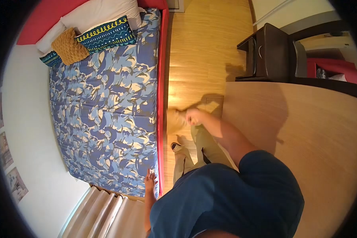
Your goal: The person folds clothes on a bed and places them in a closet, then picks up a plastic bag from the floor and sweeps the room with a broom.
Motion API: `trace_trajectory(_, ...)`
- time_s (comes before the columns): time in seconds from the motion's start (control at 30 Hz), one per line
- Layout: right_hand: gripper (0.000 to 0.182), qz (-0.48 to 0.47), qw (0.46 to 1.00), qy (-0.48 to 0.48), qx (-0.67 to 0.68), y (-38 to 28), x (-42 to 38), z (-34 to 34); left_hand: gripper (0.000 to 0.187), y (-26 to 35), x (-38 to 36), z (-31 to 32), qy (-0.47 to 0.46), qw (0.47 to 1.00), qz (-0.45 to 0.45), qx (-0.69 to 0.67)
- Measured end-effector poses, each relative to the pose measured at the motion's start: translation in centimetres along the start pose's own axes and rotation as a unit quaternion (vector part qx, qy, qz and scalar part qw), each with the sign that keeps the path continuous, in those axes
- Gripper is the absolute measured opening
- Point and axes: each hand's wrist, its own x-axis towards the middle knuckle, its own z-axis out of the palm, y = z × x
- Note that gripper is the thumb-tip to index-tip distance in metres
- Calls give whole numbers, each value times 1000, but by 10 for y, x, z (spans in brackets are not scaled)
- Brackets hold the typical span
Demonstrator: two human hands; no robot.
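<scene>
My right hand [194,117] is closed in front of my legs, over the floor between bed and table. From its fist a blurred tan brush-like thing [175,120] sticks out toward the bed's side; motion smears it, and I cannot tell its exact kind. Low on the left, my left hand [150,181] has its fingers apart and holds nothing. It overlaps the near corner of the bed's blue camouflage-patterned sheet [107,103].
At the bed's head lie white pillows [99,16], a mustard cushion [70,46] and a teal patterned cushion [106,35]. A red bed frame [160,99] borders the wooden floor [194,51]. To the right stand a wooden table [321,139] and a dark drawer cabinet [271,51].
</scene>
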Motion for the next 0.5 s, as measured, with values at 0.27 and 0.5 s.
trace_trajectory(0.27,14,22,996,77,46,-219,-24,-68,54,-20,-26,8,38,997,-61,-15)
trace_trajectory(0.5,12,-163,971,143,96,-294,-34,-104,55,11,-24,19,21,999,-34,9)
